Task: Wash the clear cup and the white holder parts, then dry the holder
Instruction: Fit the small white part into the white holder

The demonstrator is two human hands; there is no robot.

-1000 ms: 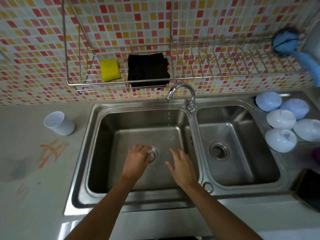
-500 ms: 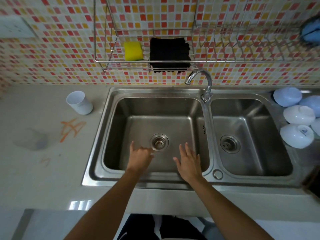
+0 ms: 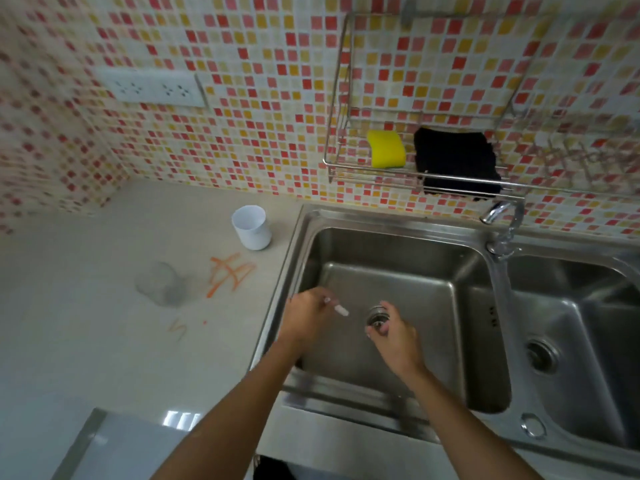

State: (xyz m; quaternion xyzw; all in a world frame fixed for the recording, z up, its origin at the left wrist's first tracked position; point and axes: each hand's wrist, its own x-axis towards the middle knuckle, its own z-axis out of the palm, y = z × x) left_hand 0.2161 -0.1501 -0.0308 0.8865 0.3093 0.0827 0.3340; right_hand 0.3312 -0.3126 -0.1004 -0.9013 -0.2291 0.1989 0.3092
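The white holder cup (image 3: 251, 227) stands upright on the counter, just left of the sink. Nearer me on the counter sits a faint clear cup (image 3: 161, 284), by an orange mark. My left hand (image 3: 304, 317) hovers over the left wall of the left basin (image 3: 415, 271) with its fingers curled. A small pale streak sticks out of them, too blurred to identify. My right hand (image 3: 394, 336) is over the drain (image 3: 377, 315), fingers curled in, nothing visible in them. Neither hand touches either cup.
A wire rack (image 3: 415, 168) on the tiled wall holds a yellow sponge (image 3: 386, 148) and a black cloth (image 3: 457, 162). The faucet (image 3: 502, 216) stands between the two basins, with the right basin (image 3: 571, 323) beyond it. Wall sockets (image 3: 152, 90) are mounted above the counter.
The view has swung left, so the bowls on the right are out of frame. Both hands have gone from spread flat to curled, and the left one has shifted toward the basin's left wall.
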